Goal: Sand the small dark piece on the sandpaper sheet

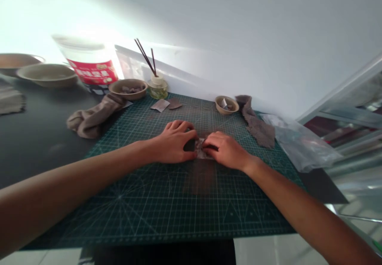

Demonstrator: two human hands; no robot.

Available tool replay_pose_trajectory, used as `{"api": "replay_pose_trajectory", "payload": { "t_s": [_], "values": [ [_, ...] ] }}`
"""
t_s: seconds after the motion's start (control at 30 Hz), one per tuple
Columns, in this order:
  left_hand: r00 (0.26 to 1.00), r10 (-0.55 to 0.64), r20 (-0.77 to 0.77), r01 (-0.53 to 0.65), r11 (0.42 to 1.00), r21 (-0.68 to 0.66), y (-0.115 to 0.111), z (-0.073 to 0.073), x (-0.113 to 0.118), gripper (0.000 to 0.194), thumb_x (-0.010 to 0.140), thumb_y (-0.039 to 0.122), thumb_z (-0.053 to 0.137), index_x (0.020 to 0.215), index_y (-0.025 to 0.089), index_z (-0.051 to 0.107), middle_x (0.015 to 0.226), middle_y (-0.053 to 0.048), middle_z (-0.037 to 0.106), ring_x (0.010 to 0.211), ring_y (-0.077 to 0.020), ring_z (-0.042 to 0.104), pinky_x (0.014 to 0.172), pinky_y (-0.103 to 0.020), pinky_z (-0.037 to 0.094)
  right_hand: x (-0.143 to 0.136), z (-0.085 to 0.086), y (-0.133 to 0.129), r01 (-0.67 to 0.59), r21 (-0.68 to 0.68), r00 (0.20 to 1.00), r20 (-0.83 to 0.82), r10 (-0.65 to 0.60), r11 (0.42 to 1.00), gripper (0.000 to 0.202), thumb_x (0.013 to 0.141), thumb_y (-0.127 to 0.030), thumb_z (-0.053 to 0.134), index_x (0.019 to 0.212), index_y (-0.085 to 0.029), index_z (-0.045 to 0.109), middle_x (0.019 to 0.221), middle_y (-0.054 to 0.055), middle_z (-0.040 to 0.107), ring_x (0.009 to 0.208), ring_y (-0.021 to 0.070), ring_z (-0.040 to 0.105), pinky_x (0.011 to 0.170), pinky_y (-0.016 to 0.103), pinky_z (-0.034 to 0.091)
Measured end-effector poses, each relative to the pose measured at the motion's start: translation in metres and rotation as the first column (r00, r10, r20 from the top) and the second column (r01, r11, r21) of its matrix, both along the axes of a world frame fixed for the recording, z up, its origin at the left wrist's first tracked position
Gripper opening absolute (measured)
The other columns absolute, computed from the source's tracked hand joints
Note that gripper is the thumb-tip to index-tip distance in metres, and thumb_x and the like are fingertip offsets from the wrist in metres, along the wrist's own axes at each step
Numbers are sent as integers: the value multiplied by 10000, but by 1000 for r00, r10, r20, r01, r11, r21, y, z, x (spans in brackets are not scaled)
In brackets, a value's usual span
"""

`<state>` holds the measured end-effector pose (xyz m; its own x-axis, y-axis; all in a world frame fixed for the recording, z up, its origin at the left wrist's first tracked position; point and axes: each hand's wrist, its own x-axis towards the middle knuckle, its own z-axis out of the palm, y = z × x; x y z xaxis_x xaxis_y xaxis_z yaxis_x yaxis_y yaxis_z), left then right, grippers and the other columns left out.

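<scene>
A small greyish patterned piece [200,149] lies on the green cutting mat [167,205] between my two hands. My left hand [176,142] is arched at its left side, thumb and fingertips apart and touching its edge. From the right, my right hand [225,147] has its fingers bent together over the piece; whether they pinch part of it is too blurred to tell. Beyond the hands, a pale square [160,105] and a brown scrap [174,104] lie on the mat. A small bowl [227,111] with scraps stands behind my right hand.
Another bowl of scraps [128,95], a reed diffuser [158,86] and a red-labelled tub [92,68] stand at the back left. Brown cloth [92,117] lies left of the mat, a frayed strip [258,127] on its right, beside a plastic bag [304,141]. A wall rises behind.
</scene>
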<state>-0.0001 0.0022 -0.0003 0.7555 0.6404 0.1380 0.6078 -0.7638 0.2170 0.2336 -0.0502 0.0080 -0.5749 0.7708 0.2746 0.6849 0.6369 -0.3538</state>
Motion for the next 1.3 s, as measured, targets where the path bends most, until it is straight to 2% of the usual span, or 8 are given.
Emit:
{"api": "replay_pose_trajectory", "payload": {
  "t_s": [0.4,0.53,0.63,0.77,0.87,1.0,1.13,1.3],
  "values": [
    [997,-8,76,13,998,-57,-9,3,-6,477,825,483,690,1237,254,617,1293,-109,526,1235,-373,447,1055,-588,355,0,15,20,-53,-207,997,-63,41,977,132,891,-60,700,881,-189,674,934,5,666,888,150,628,821,271,478],
    [995,-6,99,17,994,-104,-10,3,-7,401,830,462,678,1155,234,625,1271,-105,536,1221,-358,461,1064,-578,356,-7,13,22,-153,-282,985,-119,124,947,140,890,-56,702,894,-189,657,926,-5,652,906,141,625,831,254,474],
    [994,13,111,2,992,-128,-12,2,-7,397,829,455,679,1151,229,623,1310,-105,530,1252,-360,448,1085,-578,342,-6,11,23,-71,-246,994,-100,47,967,134,904,-56,680,906,-187,650,966,13,656,946,161,612,861,283,469],
    [993,26,111,-8,988,-155,-14,5,-8,454,831,459,680,1225,242,614,1333,-101,529,1278,-361,439,1110,-582,327,-1,11,17,-71,-377,994,-107,33,923,166,896,-46,674,841,-191,616,930,-7,645,858,135,612,771,257,468],
    [994,33,103,-12,982,-191,-14,9,-8,441,824,440,682,1216,246,625,1327,-103,537,1273,-364,447,1101,-585,343,-1,11,13,-121,-331,989,-125,84,936,148,925,-60,632,854,-188,613,949,14,653,900,158,608,811,284,470],
    [993,42,106,-20,980,-198,-15,10,-9,446,813,417,681,1219,239,628,1348,-108,530,1294,-370,428,1116,-596,322,-3,14,12,-36,-332,997,-76,12,943,166,921,-47,616,839,-190,596,940,14,646,880,160,602,781,289,463],
    [993,32,114,-7,977,-215,-16,9,-9,417,820,406,660,1202,240,638,1345,-111,521,1286,-365,425,1116,-589,321,-5,14,10,-133,-344,991,-70,116,930,152,915,-66,636,845,-196,598,925,10,655,876,170,607,804,307,472],
    [991,51,126,-21,973,-231,-14,11,-9,388,796,398,675,1157,256,658,1275,-109,519,1233,-359,439,1089,-590,340,-8,9,8,-22,-294,998,-62,4,956,152,939,-69,593,852,-193,602,935,29,648,884,184,601,794,325,476]
  ]
}}
